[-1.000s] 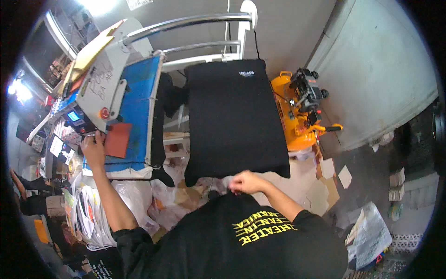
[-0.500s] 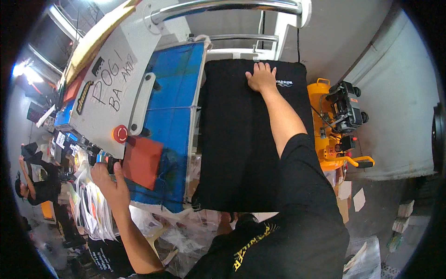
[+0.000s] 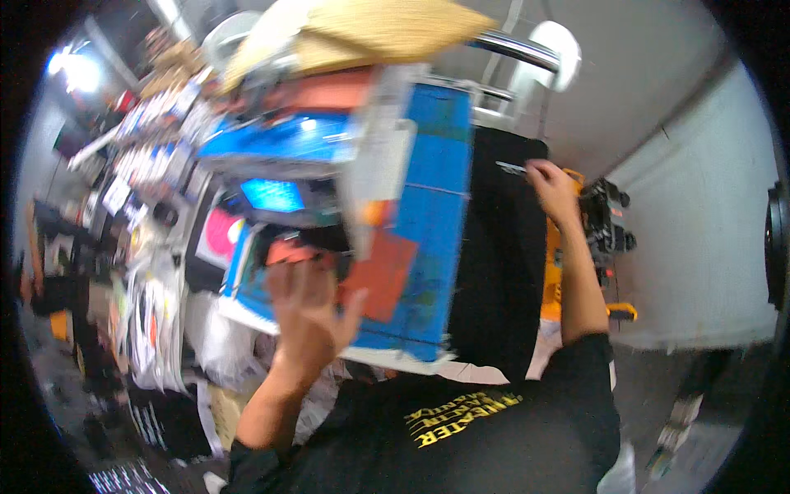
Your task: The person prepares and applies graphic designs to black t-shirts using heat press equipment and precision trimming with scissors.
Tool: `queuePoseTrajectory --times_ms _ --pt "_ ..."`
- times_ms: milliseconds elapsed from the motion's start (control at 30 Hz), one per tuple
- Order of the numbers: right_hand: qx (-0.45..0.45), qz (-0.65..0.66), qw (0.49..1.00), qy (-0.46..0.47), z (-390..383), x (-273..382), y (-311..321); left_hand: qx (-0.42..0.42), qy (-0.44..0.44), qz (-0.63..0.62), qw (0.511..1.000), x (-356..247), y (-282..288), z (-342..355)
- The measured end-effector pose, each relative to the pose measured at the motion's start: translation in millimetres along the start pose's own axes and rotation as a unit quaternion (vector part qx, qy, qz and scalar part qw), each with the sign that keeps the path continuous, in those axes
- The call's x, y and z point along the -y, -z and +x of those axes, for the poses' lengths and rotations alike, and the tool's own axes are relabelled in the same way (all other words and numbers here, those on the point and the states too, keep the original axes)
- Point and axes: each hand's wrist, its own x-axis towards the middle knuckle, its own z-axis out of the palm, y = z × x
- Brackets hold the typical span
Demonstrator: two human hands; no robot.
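My right hand (image 3: pixel 553 193) is at the far right edge of a black cloth (image 3: pixel 498 247) that lies flat, with a small white print near its top. Its fingers are curled together, and I cannot see whether they pinch the cloth. My left hand (image 3: pixel 306 317) is blurred, fingers stretched and thumb apart, with nothing visible in it. It hovers before a machine's control box (image 3: pixel 284 202) with a lit blue screen. A reddish-pink object (image 3: pixel 296 249) is just beyond its fingertips. Right of it, a reddish-brown sheet (image 3: pixel 380 276) lies on a blue-covered panel (image 3: pixel 436 181).
Yellow padded material (image 3: pixel 378 31) lies on top of the machine, beneath a chrome bar (image 3: pixel 518 51). An orange air compressor (image 3: pixel 609 222) stands right of the cloth. Bagged papers (image 3: pixel 152 329) and clear plastic (image 3: pixel 222 342) are at the left. A person (image 3: pixel 62 292) is at the far left.
The view has turned left, showing the lit screen. My right hand has gone from flat on the cloth to its right edge, fingers curled. My left hand has left the machine's side edge.
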Motion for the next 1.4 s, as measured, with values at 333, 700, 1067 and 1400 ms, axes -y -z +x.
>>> queuePoseTrajectory --times_ms 333,700,1067,1400 --pt "-0.139 0.103 0.98 0.097 -204.0 254.0 -54.2 -0.152 0.046 -0.187 0.969 149.9 -11.1 -42.9" --pt "-0.439 -0.062 0.896 -0.012 -167.9 235.3 -86.8 -0.083 0.239 -0.141 0.957 505.9 -87.3 -140.2" --pt "-0.495 -0.182 0.848 -0.053 -161.0 211.0 -66.0 0.103 0.486 -0.719 0.487 586.8 -141.6 -178.3" --pt "-0.058 0.332 0.935 -0.108 -259.0 320.2 -327.8 -0.016 0.4 -0.468 0.788 615.5 -23.6 -165.4"
